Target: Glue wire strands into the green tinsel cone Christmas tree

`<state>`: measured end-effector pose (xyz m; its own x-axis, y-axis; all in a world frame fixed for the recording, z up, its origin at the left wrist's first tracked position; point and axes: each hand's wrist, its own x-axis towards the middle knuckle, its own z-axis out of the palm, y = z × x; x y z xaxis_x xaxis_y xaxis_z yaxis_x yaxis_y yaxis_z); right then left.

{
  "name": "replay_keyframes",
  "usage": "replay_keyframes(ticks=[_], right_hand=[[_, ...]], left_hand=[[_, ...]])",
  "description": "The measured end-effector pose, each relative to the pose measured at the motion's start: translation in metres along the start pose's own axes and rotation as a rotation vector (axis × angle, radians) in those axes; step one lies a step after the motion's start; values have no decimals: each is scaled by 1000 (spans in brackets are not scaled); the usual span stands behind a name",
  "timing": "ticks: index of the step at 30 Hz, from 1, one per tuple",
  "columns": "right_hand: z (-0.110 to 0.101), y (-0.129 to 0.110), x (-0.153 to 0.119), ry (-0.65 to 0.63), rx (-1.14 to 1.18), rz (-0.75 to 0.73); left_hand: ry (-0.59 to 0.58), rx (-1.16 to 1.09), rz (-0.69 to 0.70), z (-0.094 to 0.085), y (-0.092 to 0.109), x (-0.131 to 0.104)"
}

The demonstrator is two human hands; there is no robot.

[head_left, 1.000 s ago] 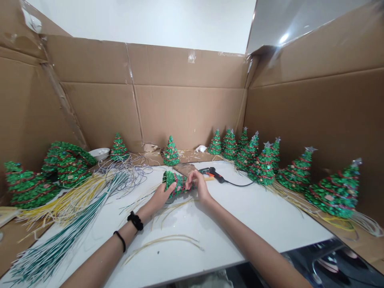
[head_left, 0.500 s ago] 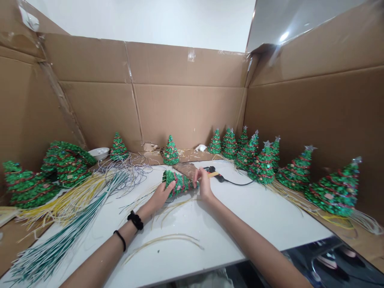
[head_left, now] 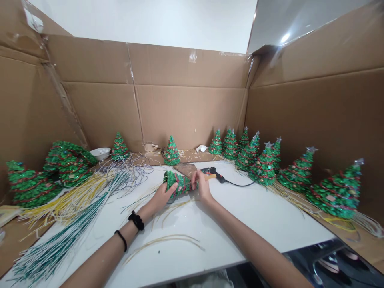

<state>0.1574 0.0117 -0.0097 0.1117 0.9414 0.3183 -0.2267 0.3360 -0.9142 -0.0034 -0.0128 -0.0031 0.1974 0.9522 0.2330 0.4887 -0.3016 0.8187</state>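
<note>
A small green tree with red garland (head_left: pixel 181 185) lies on its side above the white board, its base toward the left. Around its base end is my left hand (head_left: pixel 163 195), thumb on top. My right hand (head_left: pixel 201 184) is closed at the tree's tip, with a thin orange-yellow stick (head_left: pixel 211 176) held in it and pointing right. The exact fingertip contact at the tip is too small to tell. Just behind the right hand rests a black tool with a cord (head_left: pixel 220 177), beside a brown flat piece (head_left: pixel 186 169).
Finished-looking trees stand along the right (head_left: pixel 263 166), back (head_left: pixel 172 152) and left (head_left: pixel 72 166). Green and white strands (head_left: pixel 69 224) and yellow strands (head_left: pixel 78 196) spread over the left side. Loose pale strands (head_left: pixel 168 237) lie in front. Cardboard walls (head_left: pixel 189 112) enclose the table.
My right hand has shifted slightly at the tree's tip, and the orange-yellow stick has tilted and lowered a little. The left hand keeps its hold.
</note>
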Motion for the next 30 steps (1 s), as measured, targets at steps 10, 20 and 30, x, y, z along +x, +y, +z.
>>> replay_keyframes(ticks=[10, 20, 30], right_hand=[[-5, 0, -6, -147, -299, -280], [-8, -1, -12, -333, -738, -707], [-8, -2, -13, -355, -716, -656]], left_hand=[[-34, -26, 26, 1, -2, 2], [0, -8, 32, 1, -4, 2], [11, 5, 23, 1, -4, 2]])
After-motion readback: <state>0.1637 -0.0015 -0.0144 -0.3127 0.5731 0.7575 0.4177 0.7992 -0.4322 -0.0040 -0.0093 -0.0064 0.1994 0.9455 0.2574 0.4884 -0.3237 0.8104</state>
